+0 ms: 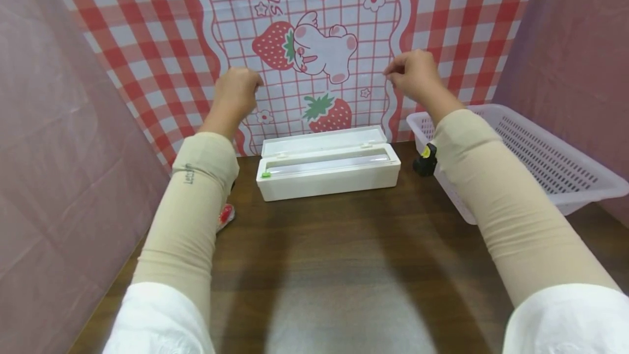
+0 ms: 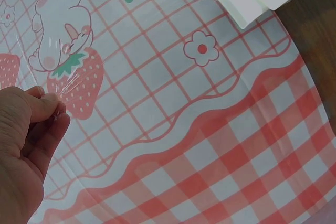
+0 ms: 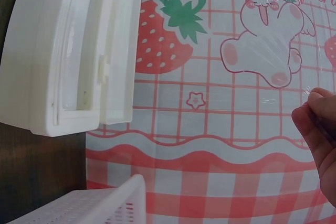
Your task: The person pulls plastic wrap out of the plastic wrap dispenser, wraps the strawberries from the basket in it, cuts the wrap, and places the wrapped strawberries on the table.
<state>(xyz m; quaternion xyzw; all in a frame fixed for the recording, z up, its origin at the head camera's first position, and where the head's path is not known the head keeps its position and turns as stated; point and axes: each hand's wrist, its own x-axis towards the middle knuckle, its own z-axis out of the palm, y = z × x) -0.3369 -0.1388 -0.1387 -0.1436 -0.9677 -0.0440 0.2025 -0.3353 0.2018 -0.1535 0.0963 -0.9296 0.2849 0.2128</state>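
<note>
Both hands are raised above a long white box (image 1: 329, 179) whose lid (image 1: 324, 141) stands open at the back. The left hand (image 1: 237, 92) pinches clear film between thumb and fingers; creases of the film (image 2: 71, 85) shine beside the fingertips in the left wrist view. On the other side the right hand (image 1: 415, 72) pinches the film too, and faint glints (image 3: 270, 100) show near its fingertips. The sheet between the hands is nearly invisible in the head view. A clear roll (image 1: 329, 164) lies inside the box, with a small green piece (image 1: 266, 175) at its left end.
A white perforated basket (image 1: 585, 196) stands at the right, behind the right forearm. Beside it is a small black and yellow object (image 1: 425, 160). A red item in clear wrapping (image 1: 226, 216) lies by the left forearm on the brown table (image 1: 324, 255). A checked strawberry cloth (image 1: 452, 15) hangs behind.
</note>
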